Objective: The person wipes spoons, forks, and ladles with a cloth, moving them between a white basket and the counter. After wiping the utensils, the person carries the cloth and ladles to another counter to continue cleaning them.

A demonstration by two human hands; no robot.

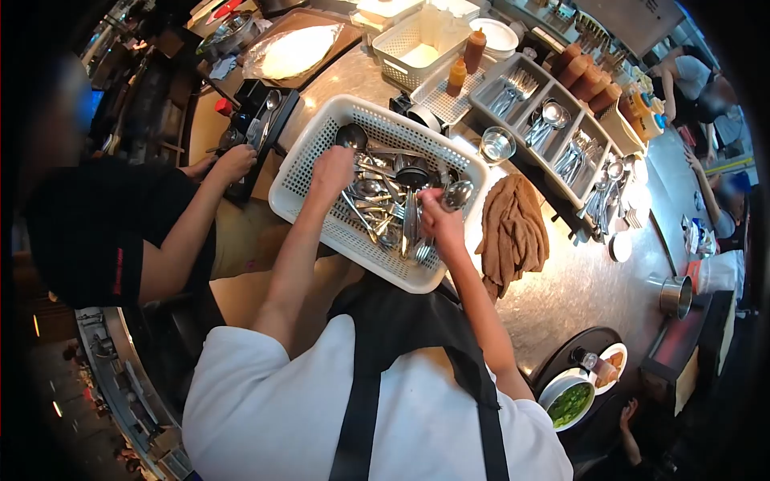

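A white perforated plastic basket (314, 228) full of loose metal cutlery (385, 188) stands in front of me. My left hand (333, 170) is over its left part, closed, with the bowl of a large spoon (351, 136) showing just above the knuckles. The handle is hidden by the fingers. At the right side of the basket, my right hand (443, 223) is closed around a spoon (458, 195) whose bowl sticks out above the thumb. Forks, spoons and a round dark-headed utensil (411, 176) lie jumbled between the hands.
A grey divided cutlery tray (536, 120) holds sorted forks and spoons behind the basket. A brown cloth (513, 232) and a water glass (497, 144) are to the right. A black tray (553, 361) carries food. A co-worker's hand (234, 163) is at the left.
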